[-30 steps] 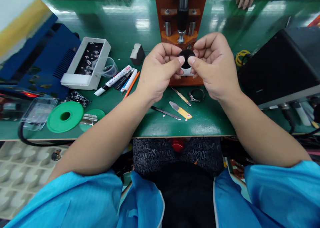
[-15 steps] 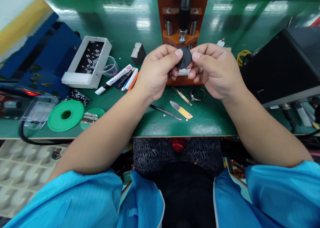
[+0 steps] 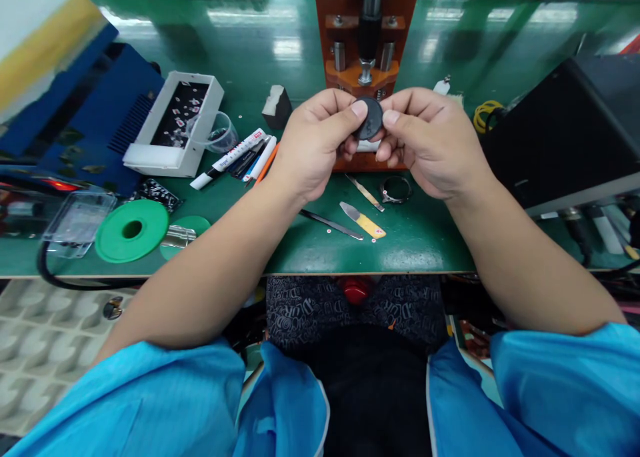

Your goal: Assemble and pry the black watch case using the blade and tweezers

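Between my two hands is a round black disc [image 3: 371, 119], its flat face turned up toward me with faint marks on it. My left hand [image 3: 321, 139] pinches its left edge, thumb on top. At the right edge, my right hand [image 3: 434, 139] grips it with the thumb and fingertips. The fingers beneath the disc are partly hidden. Just behind stands an orange-brown press [image 3: 363, 27] with a metal plunger. On the green bench below my hands lie a yellow-handled blade [image 3: 363, 219], tweezers [image 3: 333, 225], a thinner blade [image 3: 365, 193] and a black ring [image 3: 395, 189].
To the left are a white parts box [image 3: 203, 140], a clear cup [image 3: 223, 135], several pens [image 3: 231, 155], a dark block [image 3: 277, 108] and a green spool [image 3: 132, 232]. A black equipment case [image 3: 565, 127] stands at right. A moulded tray [image 3: 45, 350] is lower left.
The disc has tilted slightly in my fingers, so faint marks on its face show more clearly. Both hands keep nearly the same place, and the bench items have not moved.
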`<state>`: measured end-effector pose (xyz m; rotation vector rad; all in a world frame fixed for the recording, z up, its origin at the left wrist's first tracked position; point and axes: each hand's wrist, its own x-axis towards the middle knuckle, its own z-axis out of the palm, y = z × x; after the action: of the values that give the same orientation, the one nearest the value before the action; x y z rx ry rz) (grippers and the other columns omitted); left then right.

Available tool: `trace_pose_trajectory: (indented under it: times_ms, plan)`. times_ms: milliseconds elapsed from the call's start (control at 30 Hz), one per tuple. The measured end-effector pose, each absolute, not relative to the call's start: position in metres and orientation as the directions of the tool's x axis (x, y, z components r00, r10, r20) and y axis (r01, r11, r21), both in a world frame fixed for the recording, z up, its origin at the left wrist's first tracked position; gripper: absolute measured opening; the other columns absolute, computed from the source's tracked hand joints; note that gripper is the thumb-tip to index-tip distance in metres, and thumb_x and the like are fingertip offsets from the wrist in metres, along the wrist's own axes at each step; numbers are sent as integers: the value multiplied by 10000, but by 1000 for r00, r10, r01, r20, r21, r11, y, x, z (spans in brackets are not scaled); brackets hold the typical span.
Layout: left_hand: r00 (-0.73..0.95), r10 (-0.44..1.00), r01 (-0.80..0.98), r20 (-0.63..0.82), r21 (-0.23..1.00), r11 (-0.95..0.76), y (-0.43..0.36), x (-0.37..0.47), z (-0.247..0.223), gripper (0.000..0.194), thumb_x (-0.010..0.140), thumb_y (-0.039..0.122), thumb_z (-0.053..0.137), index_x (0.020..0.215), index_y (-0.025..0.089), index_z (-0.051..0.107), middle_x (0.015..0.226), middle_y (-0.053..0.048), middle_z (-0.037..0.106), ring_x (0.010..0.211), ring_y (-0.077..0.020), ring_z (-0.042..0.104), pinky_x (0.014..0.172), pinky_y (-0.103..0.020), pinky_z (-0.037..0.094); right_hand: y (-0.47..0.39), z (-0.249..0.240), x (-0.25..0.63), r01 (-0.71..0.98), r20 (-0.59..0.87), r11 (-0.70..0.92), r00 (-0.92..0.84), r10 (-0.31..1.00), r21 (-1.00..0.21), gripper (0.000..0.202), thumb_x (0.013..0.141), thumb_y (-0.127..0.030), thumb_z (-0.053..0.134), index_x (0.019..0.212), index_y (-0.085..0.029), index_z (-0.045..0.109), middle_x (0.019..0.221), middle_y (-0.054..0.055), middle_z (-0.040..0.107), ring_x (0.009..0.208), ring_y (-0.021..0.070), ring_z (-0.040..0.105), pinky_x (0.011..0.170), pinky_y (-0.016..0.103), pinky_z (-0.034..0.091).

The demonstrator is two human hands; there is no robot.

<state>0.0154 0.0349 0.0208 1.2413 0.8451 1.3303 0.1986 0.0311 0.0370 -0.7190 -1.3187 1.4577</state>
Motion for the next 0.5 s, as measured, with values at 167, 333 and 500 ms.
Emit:
trace_pose_trajectory:
  times_ms: [167, 333, 500]
  plan:
    - [121, 970, -223, 211, 958, -181, 37, 15, 19, 336, 923, 446, 871, 823, 227, 636, 735, 5, 628, 626, -120, 544, 590, -286, 477, 31, 36, 198, -292, 255, 160, -323, 911, -943, 83, 916, -191, 854, 909, -193, 772, 796, 28, 748, 639, 144, 697, 522, 191, 556]
    - [116, 968, -252, 224, 949, -190, 40, 16, 17, 322, 934, 403, 864, 823, 220, 624, 726, 12, 587, 607, -102, 500, 596, -281, 454, 33, 34, 195, -254, 305, 231, -305, 902, -939, 260, 970, 48, 647, 931, -186, 755, 828, -12, 770, 644, 104, 714, 541, 145, 563]
    - [113, 966, -236, 231, 951, -200, 42, 17, 15, 348, 951, 410, 853, 812, 224, 594, 733, 11, 581, 613, -99, 481, 607, -283, 442, 33, 37, 192, -137, 252, 223, -265, 931, -965, 341, 978, 116, 611, 918, -199, 728, 767, -62, 736, 624, 71, 693, 548, 115, 550]
